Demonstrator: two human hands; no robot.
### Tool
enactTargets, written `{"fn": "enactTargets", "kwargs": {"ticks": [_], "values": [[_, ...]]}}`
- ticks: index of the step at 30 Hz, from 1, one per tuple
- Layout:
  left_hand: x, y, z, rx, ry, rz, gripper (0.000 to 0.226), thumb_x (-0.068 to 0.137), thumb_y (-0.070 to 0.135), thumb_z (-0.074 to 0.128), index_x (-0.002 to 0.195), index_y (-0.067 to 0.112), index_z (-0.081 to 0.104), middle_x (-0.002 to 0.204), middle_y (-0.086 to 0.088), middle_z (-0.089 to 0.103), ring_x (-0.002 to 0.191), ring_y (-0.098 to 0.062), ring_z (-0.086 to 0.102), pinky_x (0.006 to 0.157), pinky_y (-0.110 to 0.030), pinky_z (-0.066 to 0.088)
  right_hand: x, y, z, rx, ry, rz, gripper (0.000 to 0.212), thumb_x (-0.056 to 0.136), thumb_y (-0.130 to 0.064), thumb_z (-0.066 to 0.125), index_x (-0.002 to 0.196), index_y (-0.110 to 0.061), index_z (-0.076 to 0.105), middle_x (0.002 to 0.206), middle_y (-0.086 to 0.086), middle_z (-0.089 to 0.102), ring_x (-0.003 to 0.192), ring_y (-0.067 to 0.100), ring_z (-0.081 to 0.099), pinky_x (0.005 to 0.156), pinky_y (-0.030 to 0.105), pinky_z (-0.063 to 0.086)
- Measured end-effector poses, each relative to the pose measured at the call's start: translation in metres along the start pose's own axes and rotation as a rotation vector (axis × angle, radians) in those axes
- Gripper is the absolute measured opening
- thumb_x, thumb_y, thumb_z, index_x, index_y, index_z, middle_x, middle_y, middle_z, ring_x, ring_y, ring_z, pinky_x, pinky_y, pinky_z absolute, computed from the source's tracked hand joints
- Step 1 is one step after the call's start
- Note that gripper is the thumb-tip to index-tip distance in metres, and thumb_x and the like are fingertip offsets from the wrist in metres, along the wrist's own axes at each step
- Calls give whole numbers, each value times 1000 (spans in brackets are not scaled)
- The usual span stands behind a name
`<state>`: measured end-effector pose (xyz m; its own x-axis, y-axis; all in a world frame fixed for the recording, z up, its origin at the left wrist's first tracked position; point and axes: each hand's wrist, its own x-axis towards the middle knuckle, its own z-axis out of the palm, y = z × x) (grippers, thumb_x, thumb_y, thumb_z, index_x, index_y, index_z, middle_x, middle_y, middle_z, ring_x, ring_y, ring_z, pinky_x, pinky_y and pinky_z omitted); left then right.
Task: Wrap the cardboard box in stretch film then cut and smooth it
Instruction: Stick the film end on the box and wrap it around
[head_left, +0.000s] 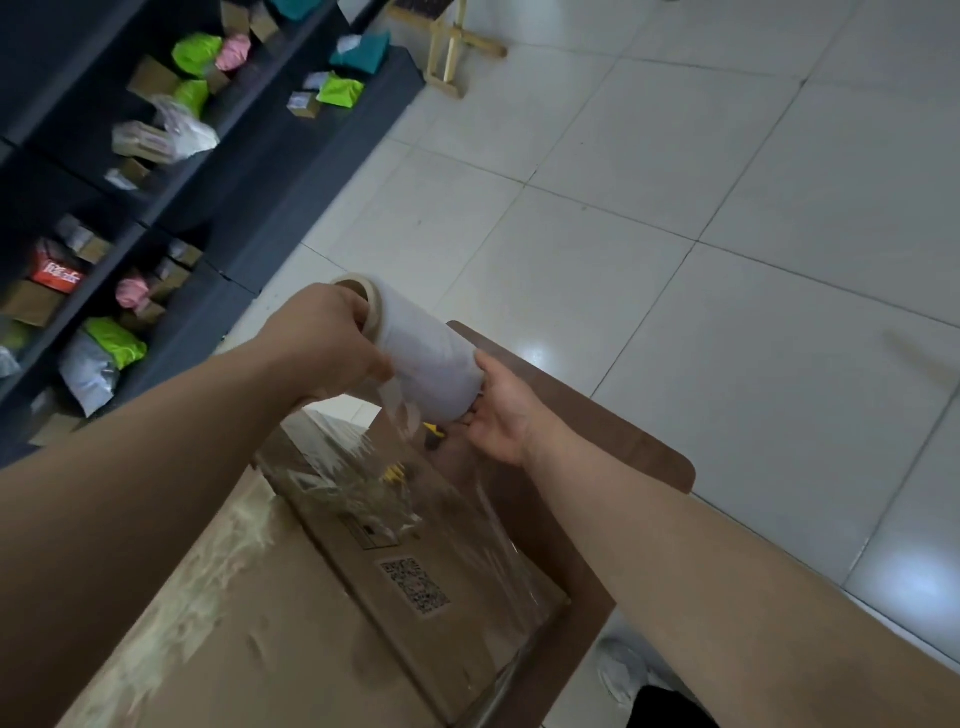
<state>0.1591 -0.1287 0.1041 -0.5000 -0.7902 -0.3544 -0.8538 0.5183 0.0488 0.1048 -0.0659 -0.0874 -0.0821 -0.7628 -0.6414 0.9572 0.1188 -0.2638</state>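
A roll of clear stretch film (426, 358) on a cardboard core is held in the air above the far end of a brown cardboard box (322, 613). My left hand (327, 343) grips the roll's far end and my right hand (498, 415) grips its near end. A sheet of film (395, 467) runs down from the roll onto the box, wrinkled over the top and the side with a QR label (415, 584). A yellow and black cutter (432, 432) is partly hidden behind the film on the table.
The box rests on a brown table (623, 447) with a rounded corner. Dark shelves (218, 171) with parcels and small boxes stand on the left. A wooden frame (449, 52) stands on the white tiled floor at the back. A shoe (621, 670) shows below the table.
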Motion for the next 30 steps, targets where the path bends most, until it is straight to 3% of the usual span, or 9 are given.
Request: {"fn": "enactTargets", "kwargs": {"ticks": [3, 6, 11, 14, 17, 20, 24, 26, 30], "values": [[5, -8, -1, -157, -53, -39, 28, 74, 21, 79, 92, 4, 65, 82, -9, 61, 63, -15, 51, 53, -25, 41, 5, 2, 2, 3, 3, -17, 48, 99, -40, 46, 137, -11, 50, 129, 14, 60, 87, 25, 63, 82, 38, 53], [12, -13, -1, -264, 11, -88, 43, 81, 45, 69, 96, 5, 67, 84, -10, 61, 68, -19, 52, 59, -29, 40, 8, 2, 0, 4, -40, -4, 43, 99, -34, 45, 134, -10, 51, 116, 14, 63, 91, 27, 62, 86, 39, 52], [19, -17, -6, -222, 81, -135, 30, 82, 37, 70, 86, 8, 64, 73, -3, 55, 62, -9, 47, 50, -22, 35, 14, -1, 7, -13, -105, 43, 47, 95, -24, 39, 138, -4, 48, 96, 12, 63, 80, 25, 60, 73, 35, 50], [21, -23, -10, -173, 94, -134, 28, 79, 33, 75, 82, 6, 67, 73, -7, 61, 65, -15, 55, 51, -24, 41, 23, -7, 15, -63, -109, 89, 46, 94, -17, 38, 137, 0, 45, 95, 12, 59, 80, 25, 58, 79, 36, 51], [21, -25, -11, -162, 103, -157, 20, 76, 29, 78, 82, 16, 65, 70, 1, 59, 64, -9, 54, 49, -21, 38, 33, -17, 20, -79, -113, 124, 31, 95, -14, 38, 123, -3, 48, 94, 12, 55, 77, 25, 55, 91, 44, 49], [23, -25, -12, -128, 105, -194, 20, 73, 29, 80, 80, 17, 65, 69, 2, 61, 63, -8, 54, 50, -22, 37, 40, -26, 29, -83, -133, 172, 26, 100, -25, 37, 106, -9, 57, 92, 10, 59, 78, 26, 56, 82, 42, 48], [27, -27, -16, -164, 60, -257, 31, 70, 19, 82, 97, 9, 69, 88, -8, 70, 82, -23, 65, 73, -34, 53, 52, -28, 38, -109, -151, 193, 43, 103, -35, 37, 130, -6, 54, 134, 16, 59, 119, 30, 56, 99, 46, 44], [30, -29, -19, -203, 32, -289, 33, 71, 18, 82, 99, 8, 67, 89, -8, 68, 82, -24, 64, 72, -33, 52, 57, -27, 42, -116, -174, 217, 42, 101, -33, 39, 130, -6, 54, 143, 18, 52, 114, 28, 55, 97, 43, 45], [40, -37, -20, -346, 40, -364, 33, 80, 43, 70, 98, 16, 67, 95, -10, 67, 88, -25, 61, 81, -37, 50, 70, -22, 47, -87, -163, 243, 37, 95, -29, 44, 120, -7, 58, 139, 20, 54, 107, 29, 55, 98, 43, 46]]}}
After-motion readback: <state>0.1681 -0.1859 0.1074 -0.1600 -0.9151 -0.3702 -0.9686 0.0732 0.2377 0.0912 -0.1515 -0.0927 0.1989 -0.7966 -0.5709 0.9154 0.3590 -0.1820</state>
